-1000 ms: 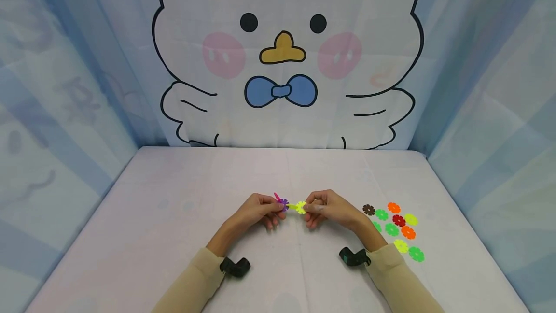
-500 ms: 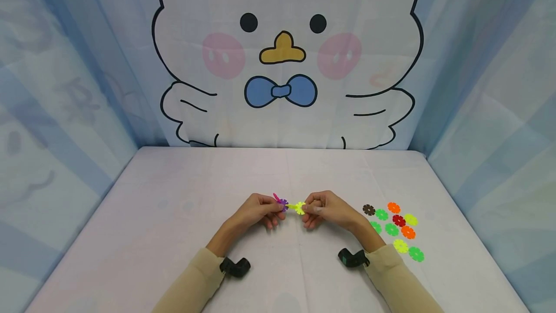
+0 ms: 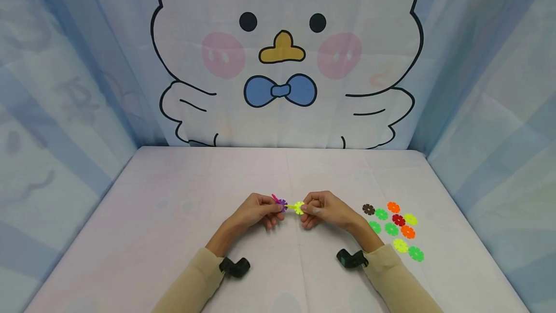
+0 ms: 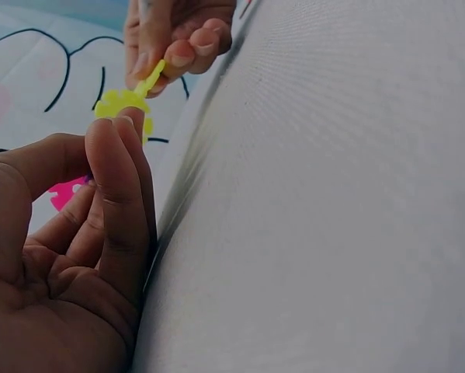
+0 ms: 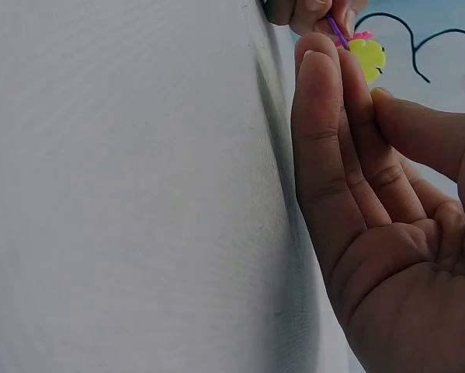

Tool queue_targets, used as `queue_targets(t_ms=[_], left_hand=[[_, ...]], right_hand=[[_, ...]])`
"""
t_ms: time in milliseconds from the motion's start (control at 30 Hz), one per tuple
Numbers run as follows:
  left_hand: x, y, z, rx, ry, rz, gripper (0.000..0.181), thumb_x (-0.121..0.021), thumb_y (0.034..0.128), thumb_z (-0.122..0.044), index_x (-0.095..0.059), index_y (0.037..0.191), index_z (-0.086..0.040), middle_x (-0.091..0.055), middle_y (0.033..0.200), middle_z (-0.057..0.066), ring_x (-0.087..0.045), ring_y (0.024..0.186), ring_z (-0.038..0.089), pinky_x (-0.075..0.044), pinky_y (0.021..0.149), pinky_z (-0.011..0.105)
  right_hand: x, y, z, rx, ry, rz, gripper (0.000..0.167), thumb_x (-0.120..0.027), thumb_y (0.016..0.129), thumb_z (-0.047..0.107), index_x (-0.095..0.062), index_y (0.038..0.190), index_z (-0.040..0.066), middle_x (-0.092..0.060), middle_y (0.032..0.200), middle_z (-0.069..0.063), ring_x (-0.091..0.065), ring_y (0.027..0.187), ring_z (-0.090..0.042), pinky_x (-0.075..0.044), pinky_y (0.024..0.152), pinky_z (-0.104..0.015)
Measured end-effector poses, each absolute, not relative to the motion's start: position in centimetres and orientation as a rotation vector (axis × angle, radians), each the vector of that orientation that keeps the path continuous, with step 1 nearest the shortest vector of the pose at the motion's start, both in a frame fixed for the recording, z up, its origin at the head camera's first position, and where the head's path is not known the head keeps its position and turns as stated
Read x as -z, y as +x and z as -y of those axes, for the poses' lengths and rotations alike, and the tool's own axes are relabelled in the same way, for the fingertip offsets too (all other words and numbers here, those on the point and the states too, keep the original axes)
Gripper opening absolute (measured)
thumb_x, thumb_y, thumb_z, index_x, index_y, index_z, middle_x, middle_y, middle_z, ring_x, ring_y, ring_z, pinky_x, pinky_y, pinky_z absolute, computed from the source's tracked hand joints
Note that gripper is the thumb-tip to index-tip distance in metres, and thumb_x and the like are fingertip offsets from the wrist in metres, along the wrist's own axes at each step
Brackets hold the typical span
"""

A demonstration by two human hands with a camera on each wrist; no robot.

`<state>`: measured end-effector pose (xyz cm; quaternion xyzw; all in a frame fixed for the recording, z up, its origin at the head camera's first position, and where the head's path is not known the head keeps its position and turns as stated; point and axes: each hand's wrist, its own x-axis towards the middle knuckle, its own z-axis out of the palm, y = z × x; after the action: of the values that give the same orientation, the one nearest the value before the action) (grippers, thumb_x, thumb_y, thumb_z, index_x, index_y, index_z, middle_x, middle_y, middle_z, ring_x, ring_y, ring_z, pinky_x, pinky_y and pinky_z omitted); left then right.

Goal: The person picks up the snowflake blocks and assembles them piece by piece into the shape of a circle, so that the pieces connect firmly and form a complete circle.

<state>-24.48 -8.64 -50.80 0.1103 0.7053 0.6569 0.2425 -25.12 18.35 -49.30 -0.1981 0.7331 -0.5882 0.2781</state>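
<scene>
Above the middle of the table, both hands hold a short row of joined flower-shaped plastic discs. My left hand pinches the purple disc between thumb and fingers. A pink disc sticks out at that end, partly covered by the fingers. Beyond the purple one, a yellow disc appears nearly edge-on in the head view. The end yellow disc, turned crosswise to it, is pinched at its outer edge by my right hand. How deeply the slots fit together is too small to tell.
On the table, right of my right forearm, lie several loose discs: brown, red, orange, green and yellow. A curtain with a cartoon figure hangs behind the table's far edge.
My right hand has shifted slightly left, toward the left hand, with the end yellow disc moving along. The left hand has hardly moved, and the loose discs lie as before.
</scene>
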Motion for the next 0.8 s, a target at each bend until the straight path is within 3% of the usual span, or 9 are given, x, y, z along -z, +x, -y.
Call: queue_targets(t_ms=[800], left_hand=[[51.01, -24.54, 8.82, -1.787, 0.312, -1.940, 0.026, -0.069, 0.1028, -0.012, -0.071, 0.105, 0.013, -0.076, 0.076, -0.002, -0.064, 0.061, 0.006, -0.055, 0.057, 0.020]], right_hand=[[49.69, -25.21, -18.11, 1.603, -0.609, -1.886, 0.021, -0.058, 0.109, 0.011, -0.059, 0.110, -0.010, -0.077, 0.089, -0.004, -0.078, 0.080, -0.014, -0.067, 0.074, -0.032]])
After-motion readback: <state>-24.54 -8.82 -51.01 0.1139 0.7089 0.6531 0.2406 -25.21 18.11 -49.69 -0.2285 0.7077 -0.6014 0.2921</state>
